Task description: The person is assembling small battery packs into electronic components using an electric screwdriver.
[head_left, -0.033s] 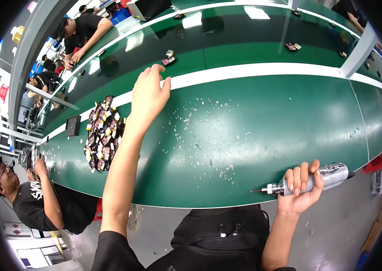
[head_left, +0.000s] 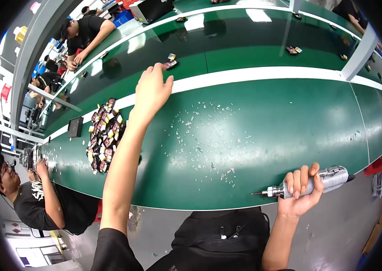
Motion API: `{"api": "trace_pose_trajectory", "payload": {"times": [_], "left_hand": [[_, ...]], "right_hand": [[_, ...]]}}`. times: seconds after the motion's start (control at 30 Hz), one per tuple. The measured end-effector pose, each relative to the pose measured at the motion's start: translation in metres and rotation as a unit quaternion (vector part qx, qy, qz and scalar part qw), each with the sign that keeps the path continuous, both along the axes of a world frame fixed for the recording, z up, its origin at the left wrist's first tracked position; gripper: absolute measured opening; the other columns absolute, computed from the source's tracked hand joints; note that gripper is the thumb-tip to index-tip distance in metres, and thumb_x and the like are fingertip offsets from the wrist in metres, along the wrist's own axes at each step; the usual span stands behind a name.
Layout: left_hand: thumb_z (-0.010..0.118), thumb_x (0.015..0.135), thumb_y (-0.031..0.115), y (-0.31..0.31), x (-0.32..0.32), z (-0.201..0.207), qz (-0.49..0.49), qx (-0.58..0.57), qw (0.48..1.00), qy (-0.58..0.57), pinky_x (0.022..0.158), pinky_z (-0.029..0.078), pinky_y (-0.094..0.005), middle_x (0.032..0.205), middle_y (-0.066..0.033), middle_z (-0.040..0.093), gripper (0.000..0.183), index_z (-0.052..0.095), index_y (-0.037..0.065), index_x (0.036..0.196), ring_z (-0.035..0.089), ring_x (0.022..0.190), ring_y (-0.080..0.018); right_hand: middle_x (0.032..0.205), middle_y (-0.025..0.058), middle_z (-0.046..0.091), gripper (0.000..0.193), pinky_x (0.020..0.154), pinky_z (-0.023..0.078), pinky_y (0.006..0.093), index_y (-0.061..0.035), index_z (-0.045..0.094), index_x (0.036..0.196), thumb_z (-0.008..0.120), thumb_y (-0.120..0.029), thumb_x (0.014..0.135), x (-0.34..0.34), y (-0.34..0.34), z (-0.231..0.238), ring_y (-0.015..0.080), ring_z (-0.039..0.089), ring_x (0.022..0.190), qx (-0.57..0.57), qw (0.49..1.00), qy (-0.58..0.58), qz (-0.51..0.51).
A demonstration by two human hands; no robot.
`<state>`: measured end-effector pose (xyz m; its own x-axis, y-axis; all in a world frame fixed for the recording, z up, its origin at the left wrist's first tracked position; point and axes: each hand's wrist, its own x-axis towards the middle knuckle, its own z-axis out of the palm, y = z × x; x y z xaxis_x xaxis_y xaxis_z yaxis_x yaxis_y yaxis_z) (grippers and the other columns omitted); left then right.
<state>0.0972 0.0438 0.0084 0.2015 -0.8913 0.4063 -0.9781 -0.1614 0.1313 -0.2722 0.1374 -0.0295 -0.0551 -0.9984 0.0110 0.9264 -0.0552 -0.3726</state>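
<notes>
My left hand [head_left: 154,89] reaches over the white rail, fingers stretched forward and thumb apart. Its fingertips are beside a small black part with white and yellow labels [head_left: 171,62] on the far green belt; whether they touch it, I cannot tell. My right hand [head_left: 301,187] is wrapped round a grey electric screwdriver [head_left: 334,177], whose thin bit points left over the near table edge. Left of my forearm lies a heap of similar black labelled parts [head_left: 105,135]. Many tiny white slivers [head_left: 206,135] are scattered across the green table [head_left: 308,122].
A small black tray [head_left: 75,127] stands beyond the heap. The white rail [head_left: 245,77] divides table from belt, with a grey post [head_left: 360,52] at right. More parts [head_left: 294,50] lie on the belt. Co-workers sit at left [head_left: 48,198] and far left [head_left: 87,36].
My left hand has moved slightly forward, closer to the labelled part on the belt. The whole view has shifted a little; my right hand keeps its hold on the screwdriver.
</notes>
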Motion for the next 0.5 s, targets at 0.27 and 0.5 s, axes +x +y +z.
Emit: {"api": "trace_pose_trajectory", "payload": {"times": [0.27, 0.5], "left_hand": [[0.066, 0.08, 0.029, -0.082, 0.035, -0.033, 0.075, 0.033, 0.996, -0.026, 0.083, 0.048, -0.0431, 0.093, -0.0244, 0.061, 0.041, 0.054, -0.003, 0.104, 0.06, 0.089, -0.0394], [0.063, 0.076, 0.013, -0.067, -0.002, -0.02, -0.07, -0.011, 0.995, 0.073, 0.086, 0.046, -0.0404, 0.096, -0.0203, 0.063, 0.032, 0.06, -0.003, 0.104, 0.06, 0.094, -0.0336]], "right_hand": [[0.051, -0.0001, 0.035, 0.011, 0.041, 0.037, 0.0273, -0.0069, 0.041, 0.085, 0.044, -0.016, 0.091, -0.002, -0.004, 0.0, 0.0098, 0.032, 0.037, 0.015, 0.999, -0.007, 0.033], [0.051, 0.0001, 0.034, 0.011, 0.043, 0.038, 0.028, -0.0071, 0.042, 0.086, 0.044, -0.017, 0.09, -0.008, 0.0, 0.001, 0.0102, 0.033, 0.038, 0.013, 0.998, -0.016, 0.054]]}}
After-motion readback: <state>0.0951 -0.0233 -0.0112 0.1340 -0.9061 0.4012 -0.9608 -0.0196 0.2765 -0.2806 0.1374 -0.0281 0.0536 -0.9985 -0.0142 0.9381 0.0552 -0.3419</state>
